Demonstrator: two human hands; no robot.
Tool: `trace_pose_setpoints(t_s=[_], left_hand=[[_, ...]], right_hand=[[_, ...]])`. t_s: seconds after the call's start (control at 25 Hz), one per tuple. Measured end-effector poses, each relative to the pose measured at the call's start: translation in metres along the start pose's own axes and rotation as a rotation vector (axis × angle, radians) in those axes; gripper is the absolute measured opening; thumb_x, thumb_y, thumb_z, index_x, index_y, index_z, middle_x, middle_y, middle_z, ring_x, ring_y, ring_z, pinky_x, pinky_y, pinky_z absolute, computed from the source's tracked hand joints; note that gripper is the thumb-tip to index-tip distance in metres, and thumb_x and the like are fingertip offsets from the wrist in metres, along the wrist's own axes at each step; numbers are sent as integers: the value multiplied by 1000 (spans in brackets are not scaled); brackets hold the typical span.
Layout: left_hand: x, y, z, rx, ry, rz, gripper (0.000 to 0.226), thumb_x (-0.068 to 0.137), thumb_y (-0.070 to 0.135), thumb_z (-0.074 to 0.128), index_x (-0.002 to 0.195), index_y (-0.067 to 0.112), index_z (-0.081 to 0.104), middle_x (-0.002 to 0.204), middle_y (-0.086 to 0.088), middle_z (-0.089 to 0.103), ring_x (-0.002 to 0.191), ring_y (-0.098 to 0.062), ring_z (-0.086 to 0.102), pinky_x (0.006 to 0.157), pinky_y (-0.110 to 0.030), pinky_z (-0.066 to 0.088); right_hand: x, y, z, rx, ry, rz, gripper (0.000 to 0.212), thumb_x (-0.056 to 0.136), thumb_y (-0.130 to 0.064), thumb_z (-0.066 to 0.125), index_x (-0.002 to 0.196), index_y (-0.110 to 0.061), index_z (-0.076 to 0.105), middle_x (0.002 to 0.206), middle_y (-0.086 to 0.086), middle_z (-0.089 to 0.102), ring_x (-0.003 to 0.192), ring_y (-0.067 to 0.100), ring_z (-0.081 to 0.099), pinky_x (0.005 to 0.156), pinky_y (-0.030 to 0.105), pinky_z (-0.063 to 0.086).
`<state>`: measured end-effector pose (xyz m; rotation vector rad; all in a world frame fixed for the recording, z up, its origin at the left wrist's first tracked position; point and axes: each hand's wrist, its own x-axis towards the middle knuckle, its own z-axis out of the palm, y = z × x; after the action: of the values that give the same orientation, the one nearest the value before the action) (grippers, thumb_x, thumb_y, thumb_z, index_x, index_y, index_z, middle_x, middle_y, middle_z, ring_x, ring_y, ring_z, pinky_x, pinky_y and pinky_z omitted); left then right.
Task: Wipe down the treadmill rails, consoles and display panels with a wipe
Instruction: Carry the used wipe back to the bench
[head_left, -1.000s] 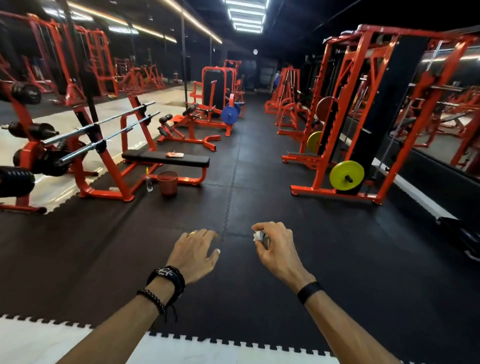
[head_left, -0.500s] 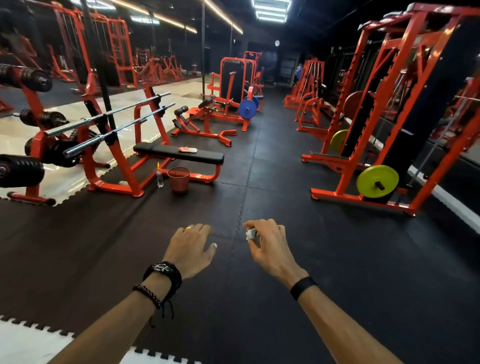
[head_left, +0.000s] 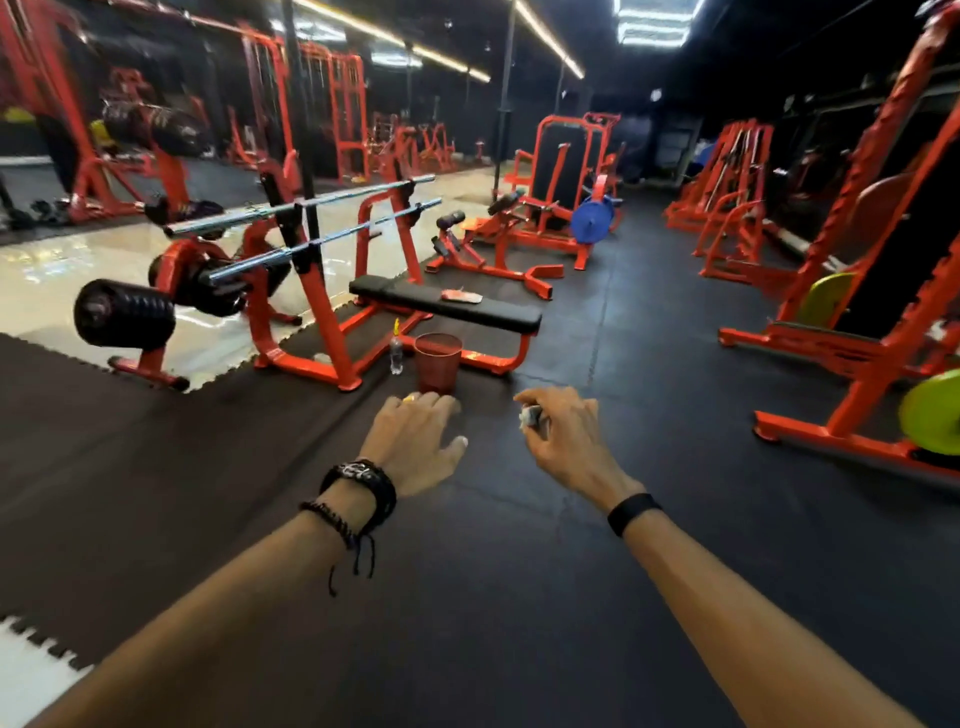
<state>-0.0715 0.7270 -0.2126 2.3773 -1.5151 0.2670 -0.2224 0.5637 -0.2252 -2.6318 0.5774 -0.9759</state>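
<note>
My right hand (head_left: 563, 441) is stretched out over the black rubber floor and grips a small crumpled white wipe (head_left: 531, 416) in its curled fingers. My left hand (head_left: 415, 441) is held out beside it, palm down, fingers relaxed, holding nothing. A red bin (head_left: 438, 362) stands on the floor just beyond my left hand, with a small spray bottle (head_left: 396, 349) to its left. A packet (head_left: 461, 296), red and white, lies on the black flat bench (head_left: 498, 310). No treadmill is in view.
An orange bench-press rack with barbells (head_left: 306, 244) and black plates stands at the left. Orange racks with yellow-green plates (head_left: 932, 410) line the right. More orange machines, one with a blue plate (head_left: 589, 223), stand further back. An aisle of black matting runs between them.
The view has swung left and moved forward; the bench, bin and bottle are nearer and more central. Both hands keep their pose, the right still gripping the wipe.
</note>
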Motion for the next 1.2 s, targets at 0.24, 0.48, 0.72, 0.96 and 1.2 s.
trace_pose_setpoints(t_s=[0.24, 0.48, 0.72, 0.96, 1.2], left_hand=[[163, -77, 53, -40, -45, -4, 47, 94, 45, 56, 133, 20, 56, 128, 1, 62, 120, -21, 55, 102, -39, 40], [317, -164, 121, -46, -130, -93, 46, 94, 46, 57, 133, 21, 56, 128, 2, 62, 121, -20, 55, 101, -37, 40], [445, -225, 149, -164, -86, -196, 44, 93, 44, 59, 130, 19, 59, 125, 1, 64, 118, -21, 58, 100, -40, 43], [580, -291, 220, -195, -121, -213, 43, 92, 44, 59, 127, 19, 60, 120, 1, 64, 114, -22, 59, 95, -40, 44], [730, -353, 257, -238, -142, -225, 43, 93, 43, 59, 128, 18, 60, 125, -1, 64, 115, -23, 59, 96, -40, 44]], right_hand=[[148, 68, 88, 40, -36, 36, 34, 84, -8, 69, 116, -19, 68, 106, -6, 70, 99, 20, 58, 84, 39, 38], [294, 157, 184, 104, -89, 75, 38, 83, -11, 67, 119, -22, 67, 108, -5, 70, 103, 21, 60, 91, 45, 46], [431, 202, 243, 215, -153, 34, 45, 83, -12, 74, 126, -20, 63, 117, -3, 65, 108, 14, 63, 96, 50, 51], [539, 280, 328, 253, -173, 71, 42, 80, -7, 79, 119, -15, 65, 114, -2, 63, 104, 11, 62, 95, 39, 53], [679, 345, 387, 259, -133, 111, 38, 77, -3, 81, 111, -12, 68, 111, -1, 63, 100, 9, 60, 89, 16, 47]])
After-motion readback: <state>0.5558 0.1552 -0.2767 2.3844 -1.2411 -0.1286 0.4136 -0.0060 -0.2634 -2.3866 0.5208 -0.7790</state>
